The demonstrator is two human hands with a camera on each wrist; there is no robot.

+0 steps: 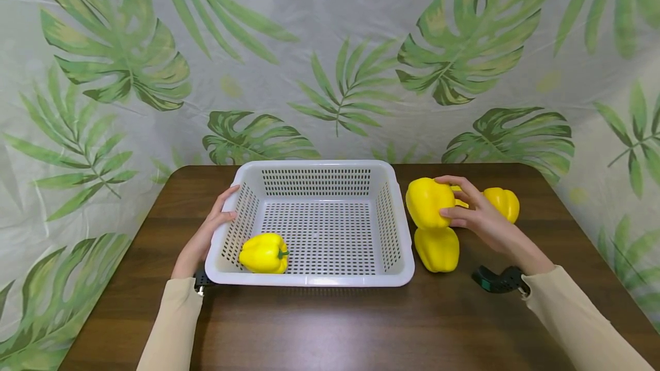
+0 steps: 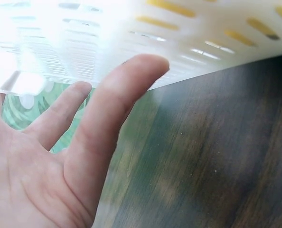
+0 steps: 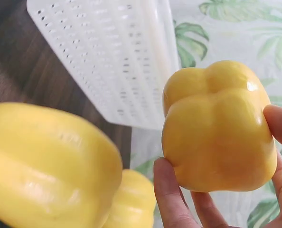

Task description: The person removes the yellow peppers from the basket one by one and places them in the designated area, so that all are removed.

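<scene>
My right hand point(image 1: 476, 216) pinches a yellow bell pepper point(image 1: 428, 202) between thumb and fingers, to the right of the white basket point(image 1: 309, 280). In the right wrist view this held bell pepper point(image 3: 219, 133) shows its lobed end, raised off the table. My left hand point(image 1: 206, 231) lies against the basket's left side, fingertips at the rim. Seen from the left wrist, the thumb is extended along the perforated outer wall point(image 2: 188, 59). Another yellow bell pepper point(image 1: 260, 252) with a green stem lies inside the basket, in its near left corner.
On the brown wooden table point(image 1: 330, 331), one bell pepper point(image 1: 437, 251) stands beside the basket's right wall. Another bell pepper point(image 1: 504, 204) sits farther right, and part of one more shows behind my right fingers. A leaf-patterned cloth point(image 1: 356, 27) hangs behind the table.
</scene>
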